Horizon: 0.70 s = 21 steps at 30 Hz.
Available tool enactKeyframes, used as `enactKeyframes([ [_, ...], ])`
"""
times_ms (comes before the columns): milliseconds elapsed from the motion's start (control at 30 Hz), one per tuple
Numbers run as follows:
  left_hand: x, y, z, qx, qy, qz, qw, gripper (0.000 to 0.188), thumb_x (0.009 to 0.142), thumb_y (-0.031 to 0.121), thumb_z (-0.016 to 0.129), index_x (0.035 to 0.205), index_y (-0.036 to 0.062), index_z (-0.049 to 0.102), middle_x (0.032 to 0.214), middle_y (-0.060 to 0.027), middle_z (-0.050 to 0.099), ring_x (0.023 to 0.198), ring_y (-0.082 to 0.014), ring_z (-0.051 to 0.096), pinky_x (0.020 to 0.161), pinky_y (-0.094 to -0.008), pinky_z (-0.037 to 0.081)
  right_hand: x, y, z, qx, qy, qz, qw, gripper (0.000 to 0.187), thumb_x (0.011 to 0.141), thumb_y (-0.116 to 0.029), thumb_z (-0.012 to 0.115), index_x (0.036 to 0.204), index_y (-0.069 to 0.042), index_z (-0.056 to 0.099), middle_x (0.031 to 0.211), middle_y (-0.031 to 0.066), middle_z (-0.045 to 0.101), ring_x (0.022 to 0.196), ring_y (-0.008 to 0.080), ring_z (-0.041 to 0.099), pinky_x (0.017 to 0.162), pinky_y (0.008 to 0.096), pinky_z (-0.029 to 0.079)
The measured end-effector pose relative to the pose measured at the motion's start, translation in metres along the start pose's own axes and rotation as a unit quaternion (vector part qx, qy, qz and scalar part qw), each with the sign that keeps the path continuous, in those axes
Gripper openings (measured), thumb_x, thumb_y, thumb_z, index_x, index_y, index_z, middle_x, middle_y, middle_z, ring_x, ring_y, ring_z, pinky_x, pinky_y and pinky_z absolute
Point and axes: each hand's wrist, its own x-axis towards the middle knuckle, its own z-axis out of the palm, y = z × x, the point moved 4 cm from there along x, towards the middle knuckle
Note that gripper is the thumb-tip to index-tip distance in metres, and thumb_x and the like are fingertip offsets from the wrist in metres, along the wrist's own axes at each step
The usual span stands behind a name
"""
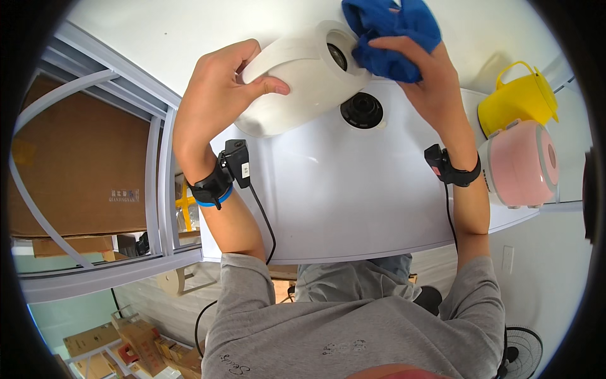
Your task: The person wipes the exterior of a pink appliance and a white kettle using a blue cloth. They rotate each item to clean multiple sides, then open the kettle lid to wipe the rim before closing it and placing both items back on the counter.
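A glossy white, rounded appliance body, which looks like an electric kettle, lies tilted over the far part of the table. My left hand grips its left side, thumb laid across the top and the other fingers partly hidden. The round, recessed end with a dark centre faces right, toward my right hand. Bunched in that hand is a blue cloth, held against or very close to the recessed rim. Just below the white body, a black round connector piece sits on the table.
The white table has its front edge near my body. On the right stand a yellow pitcher and a pink, rounded appliance. A grey metal frame and a large cardboard box border the left. Cables hang from both wrist devices.
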Motion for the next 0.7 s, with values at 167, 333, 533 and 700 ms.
enactKeyframes([
  [167, 0.0, 0.001, 0.0, 0.014, -0.001, 0.01, 1.0, 0.048, 0.08, 0.029, 0.104, 0.088, -0.0007, 0.066, 0.07, -0.0081, 0.053, 0.062, -0.0172, 0.039, 0.056, -0.0335, 0.036, 0.001, 0.004, 0.0, -0.089, -0.008, -0.054, 0.995, 0.069, 0.077, 0.016, 0.077, 0.131, -0.026, 0.083, 0.156, 0.0057, 0.069, 0.129, 0.0375, 0.067, 0.107, 0.0444, 0.058],
  [333, 0.0, 0.007, 0.001, -0.008, 0.01, -0.006, 1.0, 0.046, 0.08, 0.029, 0.103, 0.09, -0.0007, 0.069, 0.071, -0.0098, 0.055, 0.062, -0.0182, 0.04, 0.057, -0.0349, 0.039, 0.001, 0.012, -0.007, -0.179, -0.006, -0.03, 0.983, 0.077, 0.072, 0.019, 0.073, 0.133, -0.027, 0.082, 0.155, 0.0034, 0.07, 0.128, 0.0379, 0.066, 0.107, 0.0438, 0.057],
  [533, 0.001, 0.013, 0.004, -0.005, 0.012, -0.003, 1.0, 0.045, 0.081, 0.028, 0.103, 0.093, -0.0008, 0.071, 0.074, -0.01, 0.057, 0.064, -0.0191, 0.042, 0.058, -0.0362, 0.04, 0.0, 0.008, -0.008, 0.131, 0.019, 0.047, 0.99, 0.068, 0.085, 0.018, 0.075, 0.145, -0.012, 0.071, 0.151, 0.0066, 0.071, 0.14, 0.032, 0.065, 0.121, 0.0395, 0.049],
  [700, 0.002, 0.021, 0.006, 0.053, 0.001, 0.043, 0.998, 0.048, 0.079, 0.027, 0.103, 0.092, -0.0007, 0.067, 0.074, -0.0104, 0.049, 0.064, -0.0206, 0.037, 0.058, -0.0371, 0.037, -0.005, -0.02, 0.002, 0.157, -0.064, 0.029, 0.985, 0.068, 0.088, 0.015, 0.073, 0.148, -0.017, 0.071, 0.149, 0.0091, 0.07, 0.14, 0.0342, 0.065, 0.125, 0.0416, 0.047],
])
